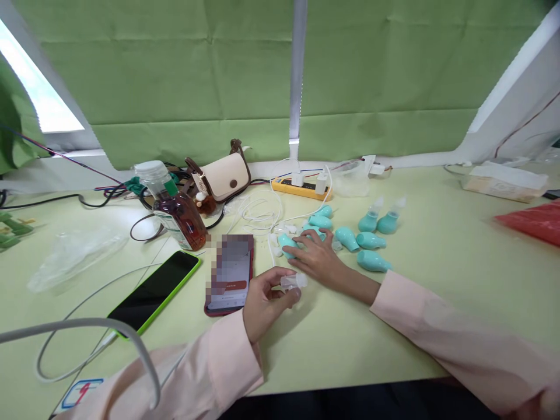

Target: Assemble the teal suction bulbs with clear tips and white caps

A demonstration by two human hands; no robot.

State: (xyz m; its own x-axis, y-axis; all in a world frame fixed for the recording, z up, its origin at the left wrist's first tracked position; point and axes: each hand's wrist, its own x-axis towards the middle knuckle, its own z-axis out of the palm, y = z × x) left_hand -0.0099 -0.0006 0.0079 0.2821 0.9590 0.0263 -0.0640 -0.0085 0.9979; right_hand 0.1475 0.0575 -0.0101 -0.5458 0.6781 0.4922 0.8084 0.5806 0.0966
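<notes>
A small translucent plastic nozzle [289,282] is pinched between the thumb and fingers of the left hand [265,304], just beside the right edge of a dark-red-cased phone [234,271]. The right hand [318,260] is laid, fingers spread, over rounded turquoise bulbs [286,244]; whether one is gripped cannot be told. Room is left between both hands and the front edge of the pale green table [332,356]; behind the bulbs, reach is bounded by a yellow power strip [289,188].
</notes>
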